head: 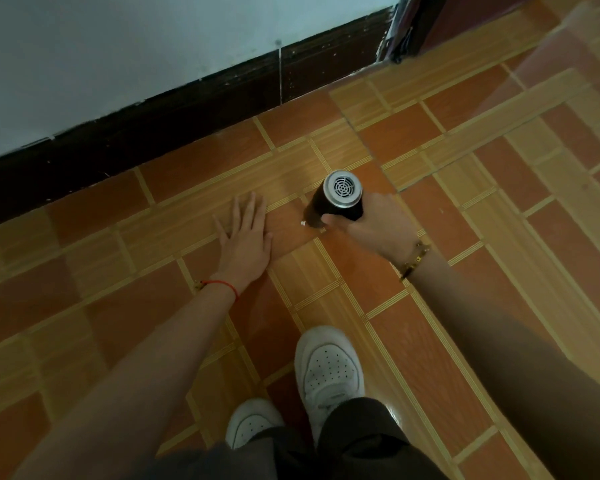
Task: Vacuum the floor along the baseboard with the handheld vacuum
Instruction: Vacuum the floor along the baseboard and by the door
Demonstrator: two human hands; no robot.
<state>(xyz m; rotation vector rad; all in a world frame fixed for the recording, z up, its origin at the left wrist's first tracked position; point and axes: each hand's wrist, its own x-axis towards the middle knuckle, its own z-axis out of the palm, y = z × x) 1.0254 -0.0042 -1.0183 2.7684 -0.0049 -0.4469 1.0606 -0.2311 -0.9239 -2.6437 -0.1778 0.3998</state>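
- Upper left of the frame: a pale wall [118,57] runs diagonally, and under it a dark baseboard [174,123] slants from the left edge up toward the upper right, its top edge flecked with pale paint
- Below that, orange and tan floor [482,188] tiles with thin striped lines fill the rest of the picture
- Left of centre: the left hand [245,237] is spread flat, palm down, fingers straight and together, gripping nothing; whether it touches the tiles or hovers just over them I cannot tell
- A red string [222,285] circles that wrist, and the bare forearm runs down to the lower left corner
- Bottom centre: two white shoes [329,368] stand on the tiles, the one toward the right further forward, with dark trouser legs [343,441] over them
- Just right of centre: the vacuum [338,199], a short black cylinder with a silver round grille end facing up at the camera, points down at the tiles, near the baseboard but apart from it
- A small pale speck [302,223] lies on the tile just beside its lower end
- The right hand [378,225] is clenched around the vacuum's body from the right side
- A gold bracelet [414,259] sits on that wrist, and the arm runs off at the lower right
- Upper right: where the baseboard ends, a dark upright edge with streaked, blurred colours [400,26]; I cannot tell what it is
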